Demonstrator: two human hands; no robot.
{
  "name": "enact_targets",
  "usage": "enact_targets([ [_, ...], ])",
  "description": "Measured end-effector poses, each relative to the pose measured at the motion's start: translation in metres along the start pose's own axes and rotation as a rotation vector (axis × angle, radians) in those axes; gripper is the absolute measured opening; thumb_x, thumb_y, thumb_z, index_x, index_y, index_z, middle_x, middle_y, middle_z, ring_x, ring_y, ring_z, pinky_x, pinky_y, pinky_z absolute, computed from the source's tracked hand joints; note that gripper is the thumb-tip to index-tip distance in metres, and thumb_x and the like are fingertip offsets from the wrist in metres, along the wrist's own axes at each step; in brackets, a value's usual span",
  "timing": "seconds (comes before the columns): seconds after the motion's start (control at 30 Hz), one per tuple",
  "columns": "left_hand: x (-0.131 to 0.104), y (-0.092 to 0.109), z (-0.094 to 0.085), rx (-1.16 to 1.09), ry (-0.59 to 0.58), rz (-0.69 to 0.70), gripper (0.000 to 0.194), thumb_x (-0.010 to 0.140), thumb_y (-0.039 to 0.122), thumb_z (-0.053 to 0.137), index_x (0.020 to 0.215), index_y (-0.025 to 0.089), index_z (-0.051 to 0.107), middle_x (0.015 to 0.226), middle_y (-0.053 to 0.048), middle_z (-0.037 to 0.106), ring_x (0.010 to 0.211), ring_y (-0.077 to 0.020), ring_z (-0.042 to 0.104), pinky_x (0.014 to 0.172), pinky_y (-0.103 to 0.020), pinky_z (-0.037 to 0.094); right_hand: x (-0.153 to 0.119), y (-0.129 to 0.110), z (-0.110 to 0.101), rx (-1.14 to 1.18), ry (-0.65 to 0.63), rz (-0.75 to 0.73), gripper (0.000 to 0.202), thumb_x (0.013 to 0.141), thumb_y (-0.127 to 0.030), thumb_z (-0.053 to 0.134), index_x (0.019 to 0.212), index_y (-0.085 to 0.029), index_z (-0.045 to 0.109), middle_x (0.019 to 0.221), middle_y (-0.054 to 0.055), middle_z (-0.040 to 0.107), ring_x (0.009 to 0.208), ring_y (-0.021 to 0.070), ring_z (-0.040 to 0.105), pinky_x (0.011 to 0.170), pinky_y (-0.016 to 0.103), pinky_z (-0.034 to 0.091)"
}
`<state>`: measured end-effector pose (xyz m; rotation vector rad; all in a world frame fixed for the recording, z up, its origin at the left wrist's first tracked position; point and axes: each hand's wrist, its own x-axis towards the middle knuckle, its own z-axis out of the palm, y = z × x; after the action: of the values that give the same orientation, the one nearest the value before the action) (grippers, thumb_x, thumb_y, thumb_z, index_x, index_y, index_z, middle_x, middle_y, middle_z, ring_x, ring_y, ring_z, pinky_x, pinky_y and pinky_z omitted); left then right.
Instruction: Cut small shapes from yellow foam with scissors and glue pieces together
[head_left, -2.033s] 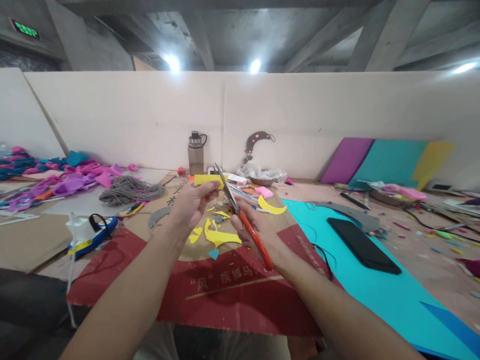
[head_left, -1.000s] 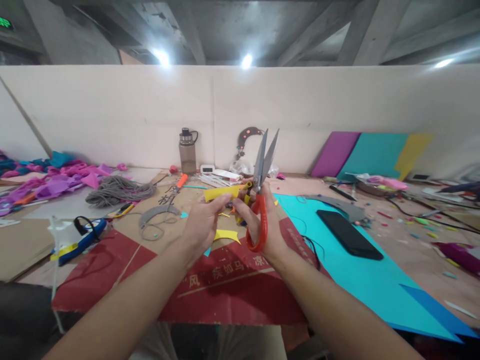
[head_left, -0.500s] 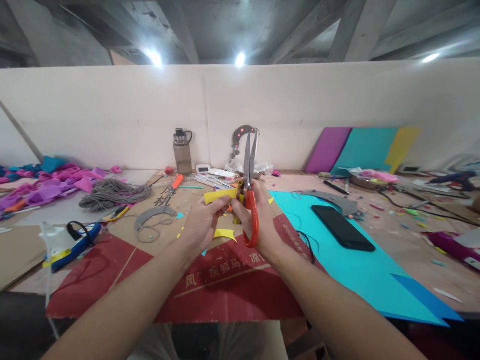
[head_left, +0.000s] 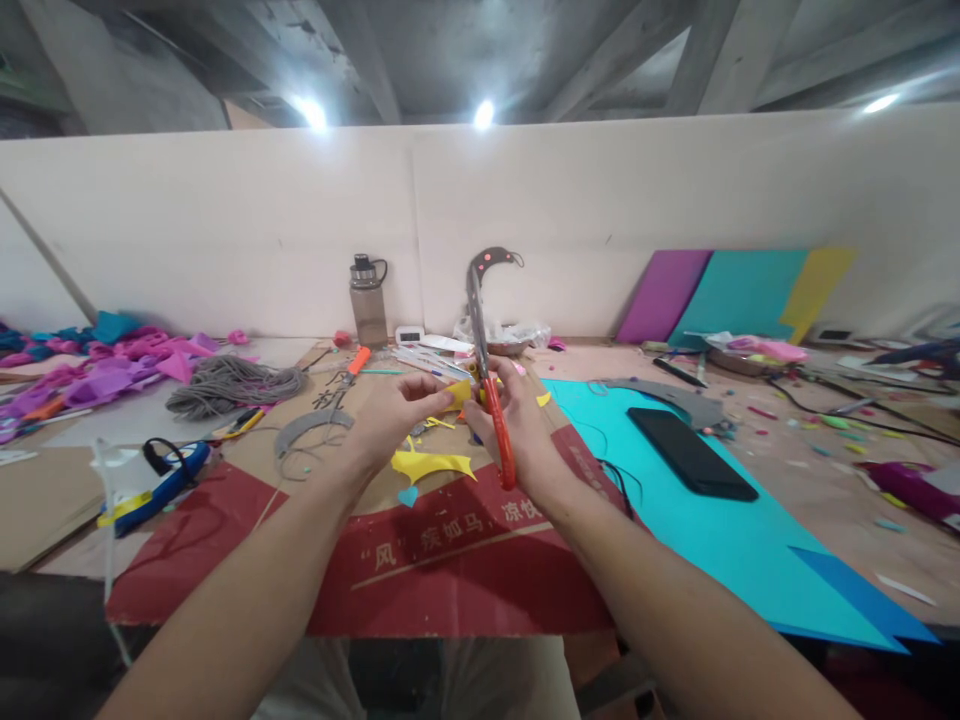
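Scissors with red handles (head_left: 495, 410) stand upright in my right hand (head_left: 529, 430), blades pointing up and looking closed together. My left hand (head_left: 394, 415) pinches a small yellow strip (head_left: 456, 394) between thumb and fingertips. The strip reaches over to the right hand's thumb, beside the scissors. Whether the right fingers also grip the strip is hard to make out. Below the hands, a larger yellow offcut (head_left: 431, 464) lies on the red and brown cardboard (head_left: 465, 590). Near it rests a small light-blue heart (head_left: 408, 495).
A grey crescent piece (head_left: 311, 430) and a grey cord bundle (head_left: 236, 385) lie left. On the right a black phone (head_left: 690, 455) rests on a turquoise sheet (head_left: 757, 545). A bottle (head_left: 369, 305) and a decorated crescent (head_left: 491, 262) are by the back wall.
The scissors have turned, and their blades have gone from slightly apart to together. My left hand has shifted a little left, and less of the yellow strip shows.
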<state>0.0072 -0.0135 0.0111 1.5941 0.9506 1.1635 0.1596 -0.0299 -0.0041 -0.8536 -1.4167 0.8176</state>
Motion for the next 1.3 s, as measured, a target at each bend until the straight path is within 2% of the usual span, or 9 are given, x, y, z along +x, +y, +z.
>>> enact_targets([
  [0.2, -0.001, 0.001, 0.0, -0.012, 0.003, -0.043, 0.017, 0.068, 0.032, 0.071, 0.066, 0.017, 0.065, 0.066, 0.0, 0.063, 0.062, -0.0113, 0.053, 0.063, -0.026, 0.04, -0.002, 0.004, 0.001, 0.013, -0.051, -0.019, 0.042, 0.071, -0.019, 0.061, 0.11, -0.023, 0.044, 0.075, -0.003, 0.053, 0.061, 0.0104, 0.049, 0.056, 0.023, 0.041],
  [0.37, 0.002, 0.005, -0.01, -0.198, 0.033, -0.052, 0.017, 0.062, 0.029, 0.075, 0.062, 0.015, 0.066, 0.063, -0.002, 0.062, 0.061, -0.0121, 0.055, 0.064, -0.027, 0.042, -0.004, -0.006, 0.0, 0.015, -0.118, -0.017, 0.042, 0.076, -0.035, 0.065, 0.111, -0.022, 0.046, 0.077, -0.002, 0.054, 0.068, 0.0136, 0.053, 0.062, 0.027, 0.046],
  [0.5, 0.005, 0.011, -0.024, -0.395, 0.09, -0.026, 0.015, 0.06, 0.022, 0.076, 0.058, 0.014, 0.064, 0.064, -0.001, 0.061, 0.06, -0.0095, 0.054, 0.065, -0.024, 0.044, -0.006, -0.014, -0.002, -0.015, -0.285, 0.031, 0.04, 0.079, -0.042, 0.064, 0.11, -0.022, 0.05, 0.074, -0.001, 0.054, 0.063, 0.0132, 0.05, 0.061, 0.027, 0.047],
  [0.67, 0.005, 0.014, -0.036, -0.467, 0.14, 0.014, 0.011, 0.061, 0.018, 0.076, 0.06, 0.015, 0.065, 0.066, 0.001, 0.059, 0.063, -0.0073, 0.053, 0.066, -0.021, 0.046, -0.007, -0.005, -0.001, 0.071, -0.486, 0.007, 0.042, 0.084, -0.05, 0.056, 0.115, -0.022, 0.052, 0.063, -0.005, 0.047, 0.048, 0.0081, 0.037, 0.05, 0.023, 0.044],
  [0.83, 0.004, 0.014, -0.037, -0.451, 0.126, 0.014, 0.01, 0.062, 0.017, 0.074, 0.06, 0.015, 0.065, 0.067, 0.0, 0.06, 0.064, -0.008, 0.053, 0.067, -0.021, 0.047, -0.007, -0.005, -0.002, -0.009, -0.462, -0.112, 0.042, 0.085, -0.055, 0.052, 0.108, -0.02, 0.059, 0.063, -0.003, 0.048, 0.053, 0.0099, 0.042, 0.053, 0.024, 0.046],
  [0.97, 0.003, 0.016, -0.037, -0.416, 0.135, 0.006, 0.012, 0.06, 0.018, 0.075, 0.057, 0.015, 0.063, 0.064, 0.0, 0.06, 0.063, -0.0089, 0.054, 0.066, -0.022, 0.047, -0.008, -0.011, -0.003, -0.041, -0.496, -0.091, 0.04, 0.086, -0.055, 0.05, 0.106, -0.021, 0.057, 0.062, -0.003, 0.045, 0.054, 0.0111, 0.041, 0.053, 0.024, 0.044],
  [1.13, 0.003, 0.015, -0.038, -0.396, 0.137, 0.003, 0.011, 0.06, 0.018, 0.075, 0.059, 0.014, 0.064, 0.064, -0.001, 0.06, 0.062, -0.0093, 0.054, 0.065, -0.023, 0.046, -0.011, -0.02, -0.002, -0.073, -0.514, -0.077, 0.037, 0.086, -0.058, 0.049, 0.087, -0.021, 0.055, 0.063, -0.002, 0.045, 0.056, 0.0117, 0.039, 0.053, 0.025, 0.037],
  [1.3, 0.004, 0.014, -0.04, -0.359, 0.121, 0.027, 0.012, 0.061, 0.019, 0.074, 0.058, 0.014, 0.065, 0.064, -0.001, 0.06, 0.06, -0.0092, 0.053, 0.064, -0.023, 0.045, -0.012, -0.021, -0.002, -0.122, -0.502, -0.104, 0.04, 0.087, -0.059, 0.046, 0.078, -0.021, 0.051, 0.064, -0.002, 0.045, 0.056, 0.0112, 0.039, 0.052, 0.025, 0.036],
])
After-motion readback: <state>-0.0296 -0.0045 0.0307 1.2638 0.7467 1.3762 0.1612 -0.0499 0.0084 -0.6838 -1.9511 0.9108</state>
